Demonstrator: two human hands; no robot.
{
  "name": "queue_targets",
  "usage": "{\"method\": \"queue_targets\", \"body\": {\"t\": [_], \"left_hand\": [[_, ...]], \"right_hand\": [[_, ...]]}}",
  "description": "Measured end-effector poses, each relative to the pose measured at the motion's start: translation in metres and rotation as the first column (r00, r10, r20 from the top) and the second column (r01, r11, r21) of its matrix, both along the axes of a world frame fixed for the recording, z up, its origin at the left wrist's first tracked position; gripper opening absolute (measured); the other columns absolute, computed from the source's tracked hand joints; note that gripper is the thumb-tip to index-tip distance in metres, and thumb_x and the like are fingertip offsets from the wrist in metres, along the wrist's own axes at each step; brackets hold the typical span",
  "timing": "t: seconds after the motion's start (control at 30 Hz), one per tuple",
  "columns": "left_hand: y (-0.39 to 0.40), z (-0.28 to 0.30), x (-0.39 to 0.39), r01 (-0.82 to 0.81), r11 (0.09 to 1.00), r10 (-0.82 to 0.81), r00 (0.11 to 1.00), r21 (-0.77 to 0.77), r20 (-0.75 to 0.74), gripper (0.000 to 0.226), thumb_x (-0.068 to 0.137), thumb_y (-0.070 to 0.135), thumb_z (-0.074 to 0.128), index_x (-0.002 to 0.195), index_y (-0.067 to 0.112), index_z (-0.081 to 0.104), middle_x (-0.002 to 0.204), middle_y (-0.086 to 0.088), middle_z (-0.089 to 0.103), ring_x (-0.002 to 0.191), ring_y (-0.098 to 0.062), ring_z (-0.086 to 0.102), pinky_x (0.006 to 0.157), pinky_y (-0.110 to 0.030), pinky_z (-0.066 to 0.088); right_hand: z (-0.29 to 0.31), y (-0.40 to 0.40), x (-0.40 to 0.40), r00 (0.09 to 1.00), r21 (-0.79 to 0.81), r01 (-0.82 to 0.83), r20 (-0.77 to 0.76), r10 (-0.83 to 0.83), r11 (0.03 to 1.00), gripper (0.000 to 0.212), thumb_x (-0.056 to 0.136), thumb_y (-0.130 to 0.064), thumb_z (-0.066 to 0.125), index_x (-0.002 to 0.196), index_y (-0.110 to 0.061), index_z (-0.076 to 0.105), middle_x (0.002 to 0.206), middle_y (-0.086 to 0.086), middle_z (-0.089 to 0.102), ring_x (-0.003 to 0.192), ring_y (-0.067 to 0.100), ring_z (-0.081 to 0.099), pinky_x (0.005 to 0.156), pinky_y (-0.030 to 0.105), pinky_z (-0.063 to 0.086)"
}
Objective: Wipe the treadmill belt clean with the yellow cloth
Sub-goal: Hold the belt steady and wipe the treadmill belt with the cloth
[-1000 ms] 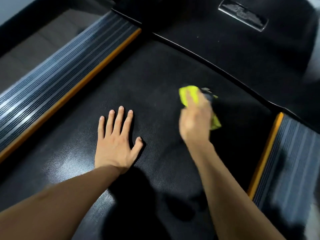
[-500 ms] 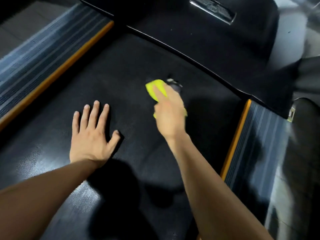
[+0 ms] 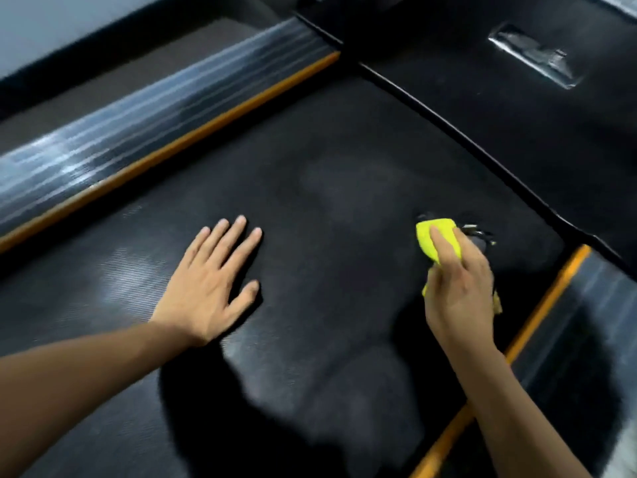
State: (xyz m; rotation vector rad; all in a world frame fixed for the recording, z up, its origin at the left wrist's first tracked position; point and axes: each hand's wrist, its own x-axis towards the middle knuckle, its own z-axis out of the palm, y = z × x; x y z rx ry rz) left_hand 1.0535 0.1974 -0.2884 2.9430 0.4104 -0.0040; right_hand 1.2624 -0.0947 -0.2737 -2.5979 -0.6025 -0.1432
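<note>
Most of the yellow cloth [image 3: 437, 241] is hidden under the right hand [image 3: 458, 291], whose fingers press it flat on the belt [image 3: 337, 188] near the right rail [image 3: 537, 315]. The left hand [image 3: 213, 288] rests open, fingers spread, on the belt.

A single head-worn wide-angle camera looks steeply down and forward from close above the treadmill belt [image 3: 327, 208], tilted so the left side rail [image 3: 144, 132] runs diagonally; both forearms enter from the bottom edge. Edges are motion-blurred.
</note>
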Motion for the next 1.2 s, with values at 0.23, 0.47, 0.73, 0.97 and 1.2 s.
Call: {"method": "queue_targets", "body": {"t": [0.23,0.47,0.73,0.97,1.2], "left_hand": [[0.0,0.0,-0.013,-0.041,0.999,0.04,0.998,-0.03,-0.043,0.074,0.095,0.052,0.036,0.161,0.023,0.02,0.17,-0.005,0.015,0.157,-0.025,0.01,0.125,-0.051,0.017],[0.002,0.0,-0.012,-0.054,0.998,0.053,0.998,-0.029,-0.046,0.076,0.095,0.054,0.038,0.162,0.025,0.017,0.17,-0.004,0.011,0.158,-0.023,0.005,0.127,-0.049,0.013],[0.004,-0.001,-0.013,-0.05,0.998,0.048,0.997,-0.039,-0.054,0.076,0.094,0.053,0.042,0.161,0.023,0.022,0.169,-0.006,0.016,0.157,-0.025,0.009,0.125,-0.052,0.017],[0.003,-0.001,-0.012,-0.057,0.997,0.056,0.998,-0.044,-0.03,0.075,0.096,0.053,0.04,0.162,0.025,0.017,0.17,-0.004,0.012,0.158,-0.023,0.004,0.126,-0.05,0.014],[0.002,-0.002,-0.012,-0.061,0.998,0.06,0.998,-0.031,-0.037,0.073,0.094,0.053,0.041,0.159,0.022,0.029,0.167,-0.009,0.024,0.157,-0.027,0.012,0.126,-0.05,0.014]], "right_hand": [[-0.018,0.145,-0.017,0.855,-0.082,-0.513,0.038,0.517,0.855,0.059,0.084,-0.01,0.046,0.141,-0.024,0.053,0.148,0.01,0.048,0.134,0.03,0.047,0.112,0.048,0.036],[-0.012,0.242,0.089,0.966,-0.171,-0.249,0.034,0.258,0.953,0.054,0.089,-0.015,0.047,0.142,-0.022,0.05,0.149,0.016,0.045,0.132,0.037,0.045,0.111,0.047,0.036],[-0.017,0.291,-0.008,0.544,-0.094,-0.836,-0.017,0.839,0.541,0.058,0.079,-0.011,0.051,0.136,-0.021,0.059,0.144,0.013,0.053,0.129,0.034,0.052,0.111,0.047,0.038],[-0.005,0.251,0.108,0.905,-0.141,-0.425,-0.076,0.418,0.894,0.058,0.091,-0.006,0.045,0.148,-0.021,0.045,0.157,0.016,0.034,0.143,0.035,0.032,0.118,0.042,0.028],[-0.011,0.288,-0.028,0.601,-0.064,-0.798,-0.032,0.798,0.599,0.059,0.071,-0.012,0.048,0.127,-0.019,0.067,0.135,0.016,0.061,0.12,0.039,0.057,0.105,0.045,0.042]]}}
